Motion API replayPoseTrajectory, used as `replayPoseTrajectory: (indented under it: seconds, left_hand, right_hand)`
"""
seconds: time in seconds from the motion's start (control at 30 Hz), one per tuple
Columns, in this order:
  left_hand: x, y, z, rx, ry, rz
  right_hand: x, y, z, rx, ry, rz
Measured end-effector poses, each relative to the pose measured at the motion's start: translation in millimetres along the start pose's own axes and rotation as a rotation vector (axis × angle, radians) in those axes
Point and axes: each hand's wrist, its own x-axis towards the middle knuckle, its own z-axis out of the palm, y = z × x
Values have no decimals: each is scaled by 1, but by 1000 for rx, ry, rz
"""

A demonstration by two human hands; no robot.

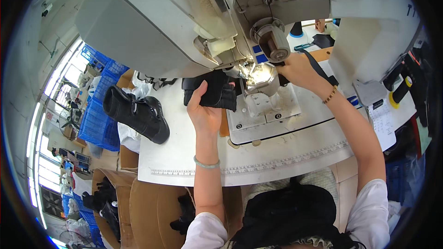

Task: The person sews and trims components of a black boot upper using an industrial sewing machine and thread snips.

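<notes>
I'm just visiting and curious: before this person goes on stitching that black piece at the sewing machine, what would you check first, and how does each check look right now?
1. Left hand has a firm hold on the black shoe piece: ok, fingers wrap its near edge.
2. Right hand supports the piece's far side: ok, it sits just right of the post with a black strap beside it.
3. Piece seated under the needle area: cannot tell, glare hides it.
4. Fingers away from the needle: cannot tell, the right hand is very close.
5. White table beside the work: ok, the finished black shoe lies well off to the left.
</notes>
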Motion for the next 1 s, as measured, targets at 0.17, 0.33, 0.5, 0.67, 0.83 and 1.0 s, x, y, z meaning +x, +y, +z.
replayPoseTrajectory:
  seconds: [0.17, 0.33, 0.5, 0.67, 0.83, 1.0]
  left_hand:
    - [-11, -6, -1, -6, 109, -135]
    - [-22, -7, -1, 12, 57, -192]
    - [-42, -14, 14, 7, 94, -197]
    - [-63, -27, 31, -81, 235, -135]
    - [-65, -29, 35, -94, 214, -130]
    - [-63, -22, 34, -32, 201, -131]
  right_hand:
    - [-39, -14, -6, 23, 84, 71]
    - [-52, -10, 5, -37, 198, 22]
    - [-50, -9, 0, -48, 174, 22]
    - [-45, -11, 0, 6, 145, 27]
    - [-48, -11, 2, 64, 270, -66]
    - [-24, -22, -23, -133, 405, -492]
